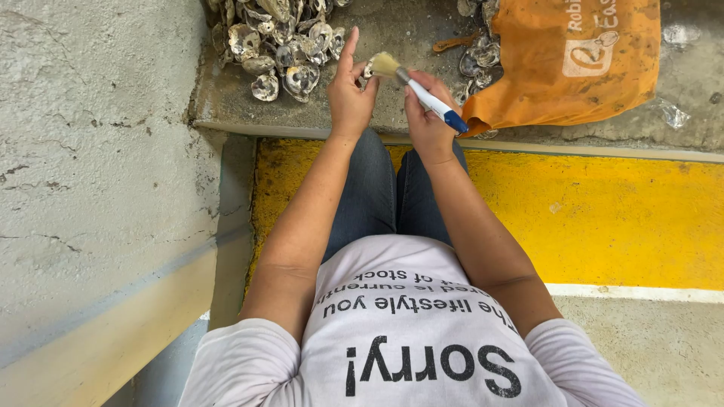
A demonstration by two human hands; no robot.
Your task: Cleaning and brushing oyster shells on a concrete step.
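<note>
My left hand (pixel 348 87) holds a small oyster shell (pixel 367 71) between thumb and fingers, with the index finger pointing up. My right hand (pixel 424 113) grips a paintbrush (pixel 419 90) with a white and blue handle. Its pale bristles rest against the shell. Both hands are raised above my knees in dark jeans, near the edge of a grey concrete ledge (pixel 392 120).
A pile of several oyster shells (pixel 279 45) lies on the ledge to the left of my hands. An orange cloth bag (pixel 573 60) with more shells spilling from its mouth lies to the right. Below runs a yellow painted floor strip (pixel 603 211), and a rough grey wall (pixel 98 166) stands at left.
</note>
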